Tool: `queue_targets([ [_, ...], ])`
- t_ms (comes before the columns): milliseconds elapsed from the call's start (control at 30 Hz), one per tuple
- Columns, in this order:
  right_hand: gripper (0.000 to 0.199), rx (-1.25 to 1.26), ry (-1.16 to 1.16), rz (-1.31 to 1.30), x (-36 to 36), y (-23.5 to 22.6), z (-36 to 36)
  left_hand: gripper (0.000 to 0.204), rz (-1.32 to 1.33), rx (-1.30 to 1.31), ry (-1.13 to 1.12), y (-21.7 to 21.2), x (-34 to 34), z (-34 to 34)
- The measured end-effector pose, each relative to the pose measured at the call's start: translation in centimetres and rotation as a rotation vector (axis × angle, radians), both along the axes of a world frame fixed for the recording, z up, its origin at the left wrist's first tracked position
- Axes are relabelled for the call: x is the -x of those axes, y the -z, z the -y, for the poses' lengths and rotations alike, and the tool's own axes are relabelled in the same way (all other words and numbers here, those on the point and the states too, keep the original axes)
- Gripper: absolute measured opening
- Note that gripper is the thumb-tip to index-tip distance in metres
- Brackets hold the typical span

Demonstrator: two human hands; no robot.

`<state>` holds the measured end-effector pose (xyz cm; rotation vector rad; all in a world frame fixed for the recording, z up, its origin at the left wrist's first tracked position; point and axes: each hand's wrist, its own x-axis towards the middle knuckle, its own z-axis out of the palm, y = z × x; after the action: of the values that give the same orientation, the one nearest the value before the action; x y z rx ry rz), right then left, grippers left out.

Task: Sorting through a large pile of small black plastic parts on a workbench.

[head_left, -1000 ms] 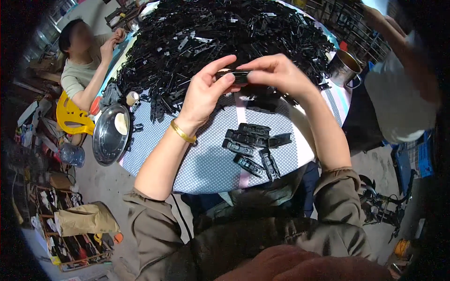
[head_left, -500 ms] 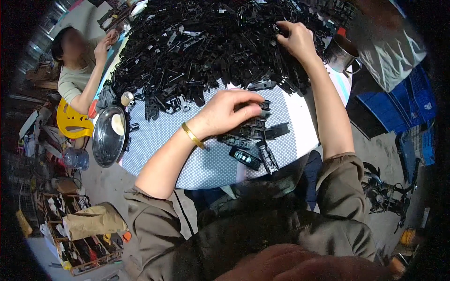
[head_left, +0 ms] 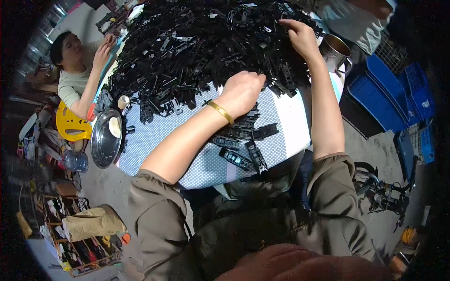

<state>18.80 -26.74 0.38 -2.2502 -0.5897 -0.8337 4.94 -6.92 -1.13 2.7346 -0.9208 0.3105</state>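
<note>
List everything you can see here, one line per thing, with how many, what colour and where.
heap of plastic parts: too many to count, black, far half of the table
assembled parts: a small group, black, near table edge below the left hand
table cover: one, white and blue dotted
metal lid: one, silver, table's left edge
metal cup: one, silver, table's right edge
crates: several, blue, floor at right
yellow chair: one, far left
co-worker: one, seated far left, hand at the heap
left hand: gold bangle, resting at heap's near edge
right hand: reaching into the heap
</note>
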Motion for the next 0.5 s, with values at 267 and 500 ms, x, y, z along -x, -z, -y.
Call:
queue_targets([
  [267, 0.043, 0.229, -0.126, -0.202, 0.3, 0.7, 0.4, 0.039, -0.184, 0.54, -0.253, -2.3, 2.1, -2.5],
  [500, 0.022, 0.224, -0.182, -0.189, 0.3, 0.4, 0.1, 0.03, -0.83, 1.528, -0.362, -2.3, 2.8, -6.5],
])
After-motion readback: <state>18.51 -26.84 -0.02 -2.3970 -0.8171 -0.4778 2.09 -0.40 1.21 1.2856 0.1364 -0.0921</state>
